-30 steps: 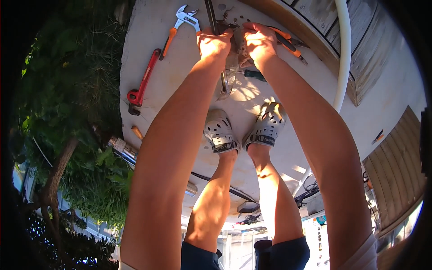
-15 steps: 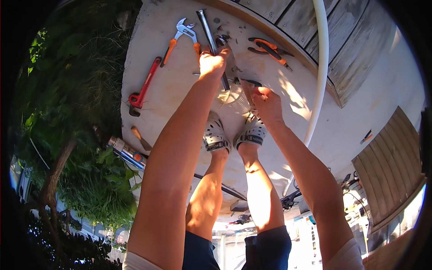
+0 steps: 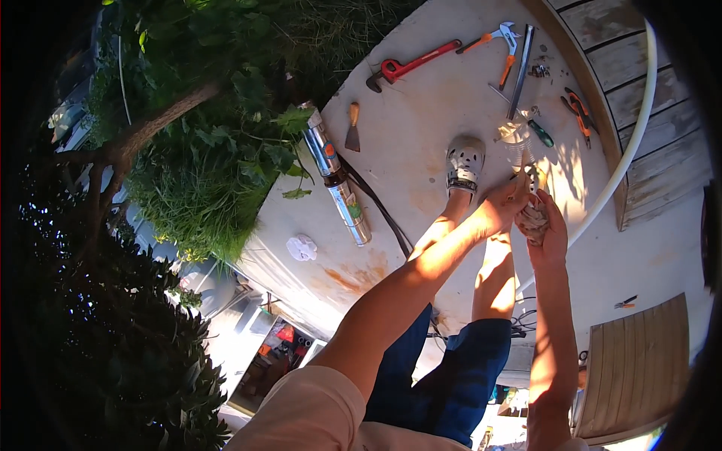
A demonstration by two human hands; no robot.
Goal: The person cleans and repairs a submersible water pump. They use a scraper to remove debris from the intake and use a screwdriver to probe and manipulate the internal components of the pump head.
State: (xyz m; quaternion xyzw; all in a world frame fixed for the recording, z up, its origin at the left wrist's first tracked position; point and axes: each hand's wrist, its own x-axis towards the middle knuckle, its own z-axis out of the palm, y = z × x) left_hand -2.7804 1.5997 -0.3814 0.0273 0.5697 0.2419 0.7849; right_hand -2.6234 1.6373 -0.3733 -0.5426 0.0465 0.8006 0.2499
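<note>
Your left hand [image 3: 502,208] pinches one side of the crumpled, dirty tan cloth [image 3: 532,224]; your right hand [image 3: 554,233] curls around the other, its hidden fingertips impossible to tell. The cloth is held above the pale concrete floor [image 3: 421,143], towards its brown wooden edge [image 3: 608,124]. Best to gather loose folds inward, well apart from the long silver metal tube [image 3: 521,71].

Glossy metal is noted on the pipe [image 3: 521,73] and cylinder [image 3: 350,210]; rough, matt wood is observed on the deck [image 3: 666,150].
</note>
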